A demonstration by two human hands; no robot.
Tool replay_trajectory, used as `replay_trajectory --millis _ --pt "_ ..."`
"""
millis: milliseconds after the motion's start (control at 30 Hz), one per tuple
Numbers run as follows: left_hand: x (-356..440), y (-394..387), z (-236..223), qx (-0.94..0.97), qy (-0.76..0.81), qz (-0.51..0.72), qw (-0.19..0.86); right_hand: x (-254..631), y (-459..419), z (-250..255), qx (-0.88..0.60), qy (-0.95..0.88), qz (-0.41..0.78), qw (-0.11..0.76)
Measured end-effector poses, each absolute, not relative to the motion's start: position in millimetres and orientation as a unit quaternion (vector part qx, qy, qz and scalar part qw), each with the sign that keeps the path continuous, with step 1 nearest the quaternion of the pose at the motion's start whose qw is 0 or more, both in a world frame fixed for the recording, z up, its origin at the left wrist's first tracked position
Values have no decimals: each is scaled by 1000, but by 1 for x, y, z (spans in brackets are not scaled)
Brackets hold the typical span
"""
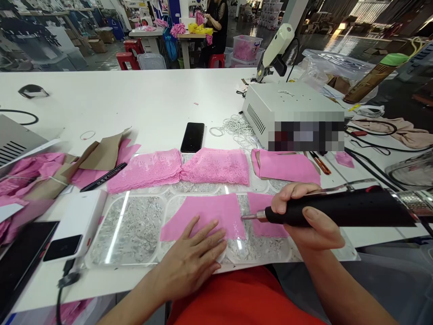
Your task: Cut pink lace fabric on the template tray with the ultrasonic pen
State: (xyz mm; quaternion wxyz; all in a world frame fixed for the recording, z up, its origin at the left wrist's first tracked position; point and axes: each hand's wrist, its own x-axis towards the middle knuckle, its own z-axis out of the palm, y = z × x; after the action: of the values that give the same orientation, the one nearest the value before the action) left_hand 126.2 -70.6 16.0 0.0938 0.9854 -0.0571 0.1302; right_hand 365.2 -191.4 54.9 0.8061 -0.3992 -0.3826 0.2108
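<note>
My left hand [193, 259] lies flat with its fingers spread on the lower edge of a cut pink fabric piece [206, 210]. In my right hand [309, 219] is a thick black handheld tool [345, 205] with a thin metal tip [249, 217], held level. That tip points left and meets the right edge of the fabric piece; whether it presses on it I cannot tell. Under the tip, a second pink piece [262, 225] lies partly hidden by the tool and my hand. Both pieces rest on a clear, grey-patterned mat [128, 230]. Behind them are two pink lace stacks [216, 166].
A pink folded stack [287, 166] sits at right before a grey box [291, 104] with cables. A phone [192, 137], loose white cord [238, 128] and an orange cutter [320, 162] are nearby. At left lie a black marker [103, 177] and a white power bank [76, 225].
</note>
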Motion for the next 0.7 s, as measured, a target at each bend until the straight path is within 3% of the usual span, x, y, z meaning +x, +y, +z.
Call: replay_trajectory --millis 400,700 --pt "127 -73 20 979 -43 167 109 365 -190 55 -411 -414 210 784" --pt "103 -52 22 968 66 234 55 351 -157 63 -423 -383 128 811"
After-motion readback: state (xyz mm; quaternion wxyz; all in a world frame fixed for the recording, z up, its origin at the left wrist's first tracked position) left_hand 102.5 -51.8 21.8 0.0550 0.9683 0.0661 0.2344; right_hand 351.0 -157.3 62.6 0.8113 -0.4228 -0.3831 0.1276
